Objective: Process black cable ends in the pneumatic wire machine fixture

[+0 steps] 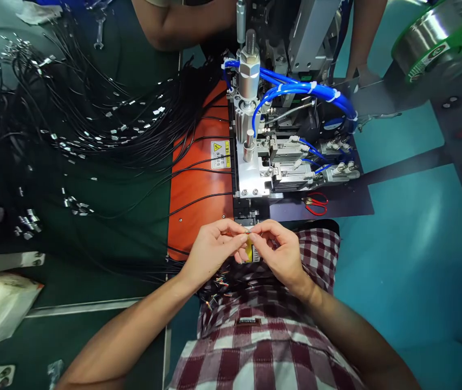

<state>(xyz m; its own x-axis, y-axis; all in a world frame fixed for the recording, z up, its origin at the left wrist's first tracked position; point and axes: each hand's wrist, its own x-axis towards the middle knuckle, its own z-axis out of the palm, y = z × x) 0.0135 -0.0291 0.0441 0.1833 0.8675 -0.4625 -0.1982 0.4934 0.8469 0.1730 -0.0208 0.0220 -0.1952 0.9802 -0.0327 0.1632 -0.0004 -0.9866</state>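
In the middle of the head view, my left hand (pixel 214 246) and my right hand (pixel 281 252) meet fingertip to fingertip. Both are closed in a pinch on a thin wire end (pixel 247 233); most of it is hidden by the fingers. Just beyond the fingertips is the near end of the machine's black rail (pixel 246 219). Below my left hand, a bunch of cable ends with coloured wires (pixel 221 280) lies by my lap. An orange plate (pixel 202 214) with black cables across it is left of the machine.
A metal fixture (pixel 251 176) with blue air hoses (pixel 307 89) rises ahead. Red-handled snips (pixel 316 203) lie on its right. Many black cables (pixel 133 130) with metal connectors cover the left bench. A solder wire spool (pixel 437 46) stands top right. Another person's arm (pixel 190 24) rests at the back.
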